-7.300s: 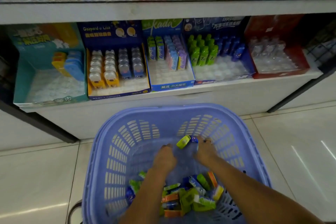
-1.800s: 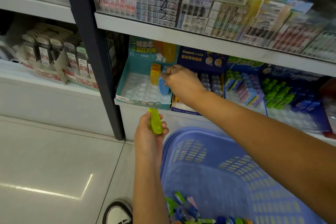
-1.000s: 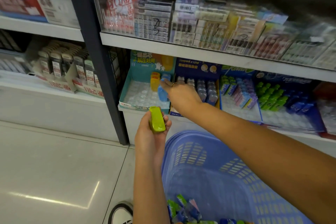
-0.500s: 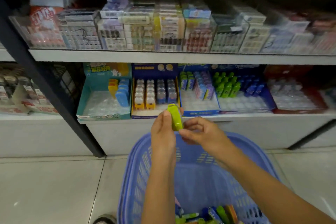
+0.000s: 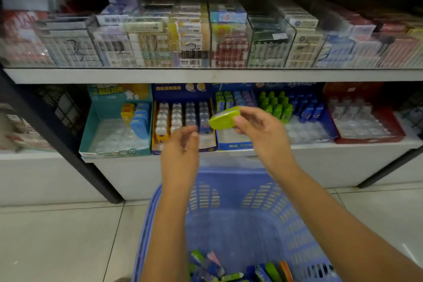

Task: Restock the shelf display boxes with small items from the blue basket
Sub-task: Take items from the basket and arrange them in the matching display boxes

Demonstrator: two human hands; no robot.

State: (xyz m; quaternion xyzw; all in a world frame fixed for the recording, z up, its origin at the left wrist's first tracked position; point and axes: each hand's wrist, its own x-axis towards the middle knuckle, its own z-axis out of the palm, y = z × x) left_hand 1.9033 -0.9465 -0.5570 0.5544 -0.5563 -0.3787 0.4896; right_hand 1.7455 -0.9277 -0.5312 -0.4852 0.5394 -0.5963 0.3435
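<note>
My right hand (image 5: 256, 126) pinches a small lime-green item (image 5: 224, 118) in front of the lower shelf, level with the blue display boxes. My left hand (image 5: 180, 149) hovers just left of it with loosely curled fingers and holds nothing. Below my arms stands the blue basket (image 5: 229, 192), with several small green, blue and orange items (image 5: 238, 270) at its bottom. On the lower shelf stand a teal display box (image 5: 107, 144), a dark blue and yellow box (image 5: 183, 121), a blue box (image 5: 233, 142), a box of green and blue bottles (image 5: 297, 112) and a red box (image 5: 366, 121).
An upper shelf (image 5: 206, 75) carries several clear bins of small packs. A black upright post (image 5: 57, 135) slants at the left of the display boxes. Pale tiled floor (image 5: 57, 236) surrounds the basket.
The green item has passed from my left hand to my right hand. My right hand has lifted it toward the shelf, and my left hand has let go.
</note>
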